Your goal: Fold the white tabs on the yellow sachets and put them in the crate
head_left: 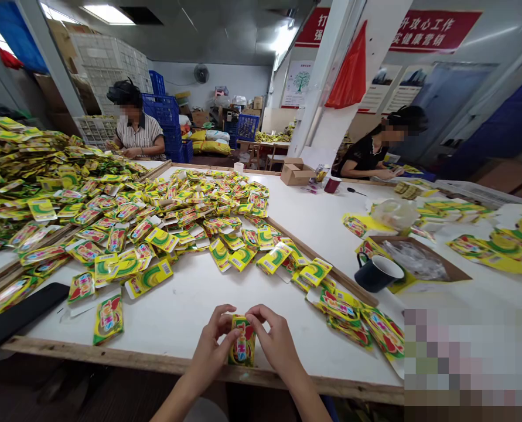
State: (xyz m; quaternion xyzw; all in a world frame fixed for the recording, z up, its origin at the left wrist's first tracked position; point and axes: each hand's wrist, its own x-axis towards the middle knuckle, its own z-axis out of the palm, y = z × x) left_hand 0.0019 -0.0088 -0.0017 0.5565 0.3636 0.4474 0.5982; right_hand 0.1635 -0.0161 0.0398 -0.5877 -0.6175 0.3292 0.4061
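Between my hands, close to the table's front edge, stands a small yellow and green printed carton (244,346) with red fruit and bright lettering on its front. My left hand (217,340) grips its left side, the thumb lying across the face. At the top right corner, the fingers and thumb of my right hand (273,335) pinch the carton's upper edge. Whether its top flap is tucked in is hidden by my fingers. To the left lies a similar flat carton (108,317), apart from my hands.
A large heap of cartons (190,205) spreads over the white table (181,328), with more piled at left. Wooden strips (322,258) divide the surface. A dark mug (377,274) and an open box (423,264) stand at right. Two people (140,132) (366,152) work across the table.
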